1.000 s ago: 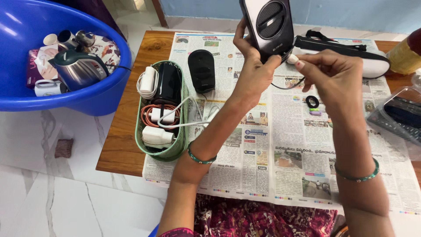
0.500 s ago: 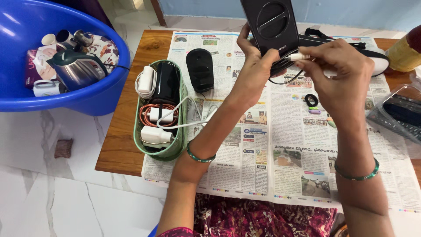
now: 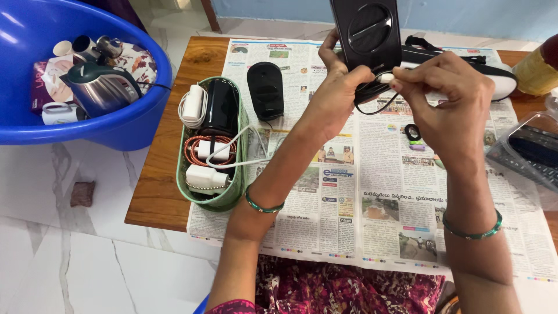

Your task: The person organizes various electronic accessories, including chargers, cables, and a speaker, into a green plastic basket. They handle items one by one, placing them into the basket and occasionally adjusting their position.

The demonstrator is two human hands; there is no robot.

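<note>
Left hand [image 3: 337,96] grips the black speaker [image 3: 366,34] upright by its lower edge, held above the far middle of the newspaper [image 3: 372,192]; right hand [image 3: 447,107] pinches the white plug [image 3: 388,76] of its thin black cable [image 3: 372,102] against the speaker's base. Since 1 s ago the speaker has turned from grille side to its plain back (plug brought tight to the base, cable looped below), so the cable work looks underway. Outward: 2nd speaker [image 3: 265,90] lying flat to the left, green basket [image 3: 212,145] of chargers beyond it, blue tub [image 3: 81,70] with a kettle [image 3: 102,87] far left.
</note>
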